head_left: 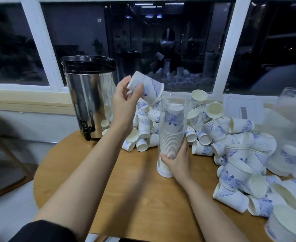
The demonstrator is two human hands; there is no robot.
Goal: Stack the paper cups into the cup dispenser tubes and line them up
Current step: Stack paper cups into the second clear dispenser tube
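A clear cup dispenser tube [174,109] stands upright on a white base on the wooden table [135,198], partly filled with a stack of nested paper cups [172,137]. My right hand [177,158] grips the tube low down, near the base. My left hand [126,100] holds one white paper cup with blue flower print [149,88], tilted bottom-up, just left of and above the tube's open top. Several loose cups [239,154] lie heaped behind and to the right of the tube.
A steel drink urn with black lid and tap [89,96] stands at the table's back left. A clear plastic container [243,109] and another blurred clear tube [293,102] sit at the back right. Windows run along the wall behind.
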